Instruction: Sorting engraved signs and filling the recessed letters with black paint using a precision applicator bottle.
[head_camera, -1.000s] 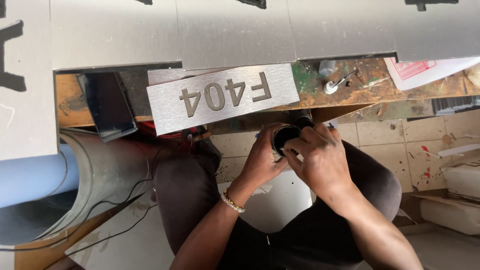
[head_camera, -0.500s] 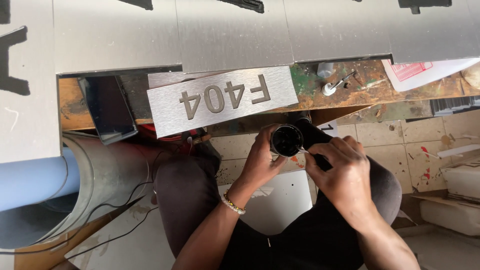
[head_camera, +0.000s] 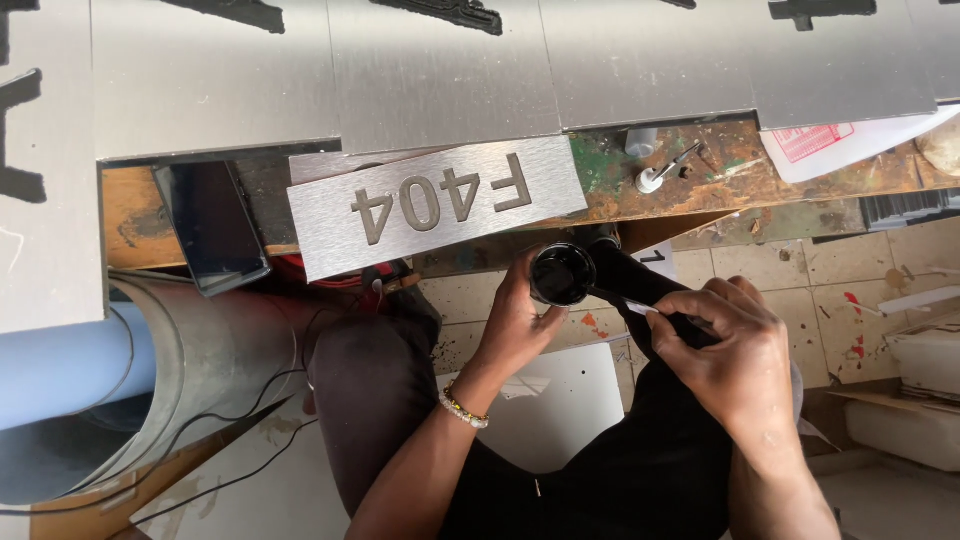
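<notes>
Black round jar (head_camera: 563, 274), brushed-metal plate (head_camera: 437, 205)

Single view only, head-worn camera; no second view to compare, so I log no shared field. I read it as looking steeply down from above the wearer's lap, facing forward over the knees toward the bench (head_camera: 700, 190) edge, which runs across the upper third. Top of frame is the far side: metal sheets (head_camera: 440, 70) lie there, cut off by the upper edge. Bottom of frame is nearest: both forearms enter from below. Left hand (head_camera: 515, 325) and right hand (head_camera: 730, 350) sit close, just right of centre, large in frame. Tiled floor (head_camera: 800, 270) shows beyond the knees at right, a pipe (head_camera: 200, 350) at left.
</notes>
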